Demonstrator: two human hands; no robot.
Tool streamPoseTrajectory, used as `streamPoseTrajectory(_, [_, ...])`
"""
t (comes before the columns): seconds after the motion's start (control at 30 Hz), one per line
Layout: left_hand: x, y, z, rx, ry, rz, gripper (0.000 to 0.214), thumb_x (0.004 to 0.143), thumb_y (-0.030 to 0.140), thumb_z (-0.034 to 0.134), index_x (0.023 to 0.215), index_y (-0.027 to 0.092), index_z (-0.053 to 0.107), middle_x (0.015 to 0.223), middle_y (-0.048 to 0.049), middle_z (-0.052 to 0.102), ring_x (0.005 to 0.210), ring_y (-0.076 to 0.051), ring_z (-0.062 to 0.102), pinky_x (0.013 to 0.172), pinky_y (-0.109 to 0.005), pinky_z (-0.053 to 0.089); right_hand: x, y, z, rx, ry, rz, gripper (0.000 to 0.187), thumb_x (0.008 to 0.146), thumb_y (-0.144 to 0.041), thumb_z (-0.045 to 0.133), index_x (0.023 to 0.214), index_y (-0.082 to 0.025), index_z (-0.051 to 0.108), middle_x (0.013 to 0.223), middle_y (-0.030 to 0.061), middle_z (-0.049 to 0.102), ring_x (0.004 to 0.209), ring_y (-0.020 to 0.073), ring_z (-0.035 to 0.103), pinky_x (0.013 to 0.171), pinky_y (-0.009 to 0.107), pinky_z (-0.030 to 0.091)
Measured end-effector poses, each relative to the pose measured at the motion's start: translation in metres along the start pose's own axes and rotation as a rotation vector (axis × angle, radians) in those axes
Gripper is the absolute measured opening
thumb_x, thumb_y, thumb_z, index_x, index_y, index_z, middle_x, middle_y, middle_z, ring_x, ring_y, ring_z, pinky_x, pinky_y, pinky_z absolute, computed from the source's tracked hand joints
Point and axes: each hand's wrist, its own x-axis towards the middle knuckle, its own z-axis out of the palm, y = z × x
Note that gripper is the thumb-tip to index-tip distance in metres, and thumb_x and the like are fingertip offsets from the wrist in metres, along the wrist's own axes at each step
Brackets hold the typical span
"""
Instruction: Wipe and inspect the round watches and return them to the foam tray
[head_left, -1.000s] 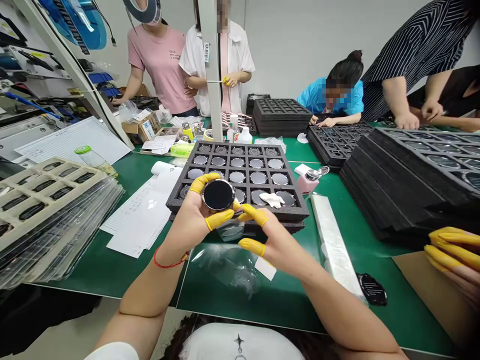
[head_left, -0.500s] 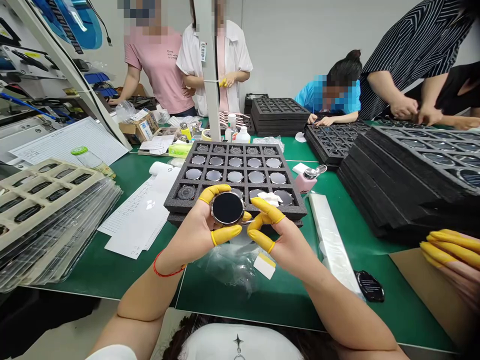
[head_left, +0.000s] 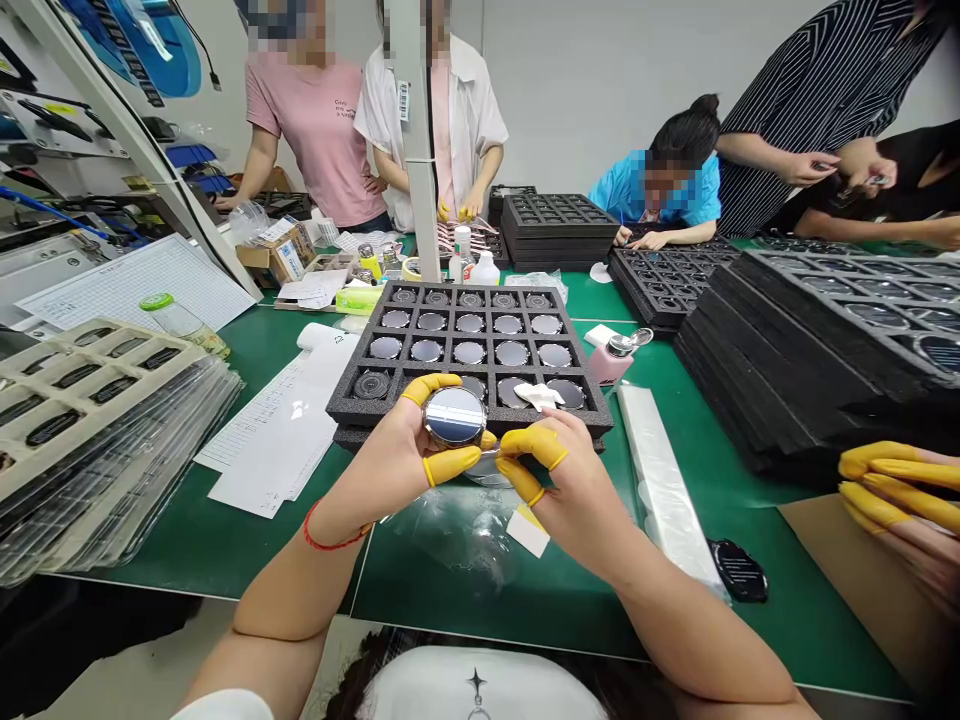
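Note:
A round smartwatch case [head_left: 455, 417] with a dark glass face and a shiny metal rim is held by its edge in my left hand [head_left: 394, 450], which wears yellow finger cots. Close to its lower right edge, my right hand [head_left: 581, 490] has thumb and forefinger pinched together. Whatever lies between those fingertips is too small to make out. Just behind both hands is a black foam tray [head_left: 343, 408] with round watch cases in its cells. A crumpled white wipe [head_left: 540, 396] lies on the tray's front right cells.
A pink pump bottle [head_left: 609, 365] stands right of the tray. Stacked foam trays [head_left: 750, 380] rise farther right; stacked plastic trays [head_left: 150, 450] stand left beside paper sheets [head_left: 262, 450]. A clear bag [head_left: 457, 540] lies under my hands. A co-worker's yellow-cotted hand [head_left: 900, 490] is at right.
The watch case has tilted, so its face now shows a bright reflection instead of plain black. My right fingers have curled in slightly. Across the table, a co-worker in white has lowered their hands.

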Motion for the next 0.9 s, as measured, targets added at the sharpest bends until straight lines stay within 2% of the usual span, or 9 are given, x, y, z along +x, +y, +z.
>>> streamPoseTrajectory(0.17, [0.0, 0.002, -0.001, 0.003, 0.019, 0.013, 0.056, 0.075, 0.016, 0.076, 0.122, 0.023, 0.046, 0.109, -0.0045, 0.068, 0.099, -0.022, 0.072, 0.087, -0.031, 0.058, -0.001, -0.003, 0.002, -0.042, -0.041, -0.017, 0.012, 0.09, -0.013, 0.054, 0.095, -0.024, 0.055, 0.08, -0.0005, 0.067, 0.076, 0.0182, 0.06, 0.103, 0.049, 0.036])
streamPoseTrajectory(0.27, [0.001, 0.003, -0.001, 0.005, 0.022, 0.012, 0.056, 0.075, 0.016, 0.075, 0.123, 0.023, 0.045, 0.107, -0.0052, 0.07, 0.097, -0.023, 0.072, 0.085, -0.032, 0.059, -0.002, -0.004, 0.002, -0.061, -0.068, -0.004, 0.013, 0.091, -0.015, 0.053, 0.094, -0.027, 0.059, 0.089, 0.001, 0.069, 0.083, 0.019, 0.061, 0.106, 0.052, 0.032])
streamPoseTrajectory(0.37, [0.005, 0.005, -0.005, -0.004, 0.027, -0.003, 0.058, 0.076, 0.021, 0.075, 0.124, 0.022, 0.042, 0.104, -0.0063, 0.071, 0.096, -0.024, 0.073, 0.087, -0.036, 0.058, -0.005, -0.007, -0.004, -0.097, 0.028, -0.01, 0.017, 0.089, -0.013, 0.056, 0.092, -0.029, 0.061, 0.102, 0.0025, 0.066, 0.094, 0.0209, 0.059, 0.107, 0.055, 0.03])
streamPoseTrajectory(0.43, [0.008, 0.006, -0.008, 0.002, 0.056, -0.011, 0.061, 0.076, 0.024, 0.076, 0.125, 0.022, 0.04, 0.103, -0.0073, 0.072, 0.096, -0.026, 0.073, 0.087, -0.039, 0.058, -0.007, -0.011, -0.014, -0.081, 0.11, -0.032, 0.02, 0.086, -0.011, 0.06, 0.092, -0.03, 0.061, 0.101, 0.0021, 0.064, 0.097, 0.0218, 0.057, 0.107, 0.056, 0.03])
streamPoseTrajectory(0.53, [0.011, 0.006, -0.01, 0.018, 0.093, -0.015, 0.063, 0.076, 0.024, 0.076, 0.126, 0.022, 0.038, 0.102, -0.0067, 0.071, 0.093, -0.025, 0.073, 0.085, -0.04, 0.059, -0.012, -0.017, -0.029, 0.064, 0.185, -0.016, 0.024, 0.083, -0.01, 0.063, 0.094, -0.031, 0.06, 0.097, 0.001, 0.062, 0.095, 0.0214, 0.057, 0.109, 0.056, 0.028])
streamPoseTrajectory(0.6, [0.01, 0.004, -0.009, 0.048, 0.059, -0.006, 0.061, 0.076, 0.021, 0.076, 0.124, 0.023, 0.04, 0.1, -0.0048, 0.07, 0.092, -0.023, 0.073, 0.086, -0.039, 0.058, -0.013, -0.019, -0.035, 0.199, 0.246, 0.055, 0.023, 0.083, -0.011, 0.064, 0.094, -0.032, 0.06, 0.097, 0.0011, 0.061, 0.096, 0.0222, 0.056, 0.108, 0.055, 0.03])
streamPoseTrajectory(0.7, [0.006, -0.001, -0.002, 0.172, -0.061, 0.027, 0.056, 0.076, 0.019, 0.074, 0.122, 0.025, 0.044, 0.096, -0.0014, 0.067, 0.087, -0.019, 0.071, 0.081, -0.032, 0.058, -0.01, -0.015, -0.032, 0.411, 0.292, 0.238, 0.012, 0.084, -0.02, 0.067, 0.086, -0.03, 0.063, 0.103, 0.0021, 0.062, 0.105, 0.0246, 0.055, 0.104, 0.05, 0.038])
streamPoseTrajectory(0.8, [0.001, -0.007, 0.005, 0.312, -0.166, 0.094, 0.056, 0.076, 0.021, 0.074, 0.124, 0.026, 0.045, 0.098, -0.0015, 0.065, 0.081, -0.016, 0.068, 0.071, -0.026, 0.056, -0.003, -0.007, -0.019, 0.685, 0.216, 0.43, 0.009, 0.083, -0.033, 0.069, 0.078, -0.027, 0.064, 0.111, 0.0026, 0.065, 0.11, 0.0256, 0.057, 0.098, 0.046, 0.045])
streamPoseTrajectory(0.9, [0.0, -0.012, 0.008, 0.43, -0.19, 0.178, 0.054, 0.077, 0.023, 0.073, 0.124, 0.025, 0.047, 0.113, -0.0053, 0.063, 0.091, -0.018, 0.065, 0.076, -0.027, 0.054, 0.003, -0.001, -0.009, 0.927, 0.103, 0.577, 0.022, 0.078, -0.047, 0.072, 0.078, -0.026, 0.067, 0.114, 0.0038, 0.067, 0.104, 0.0252, 0.062, 0.089, 0.042, 0.052])
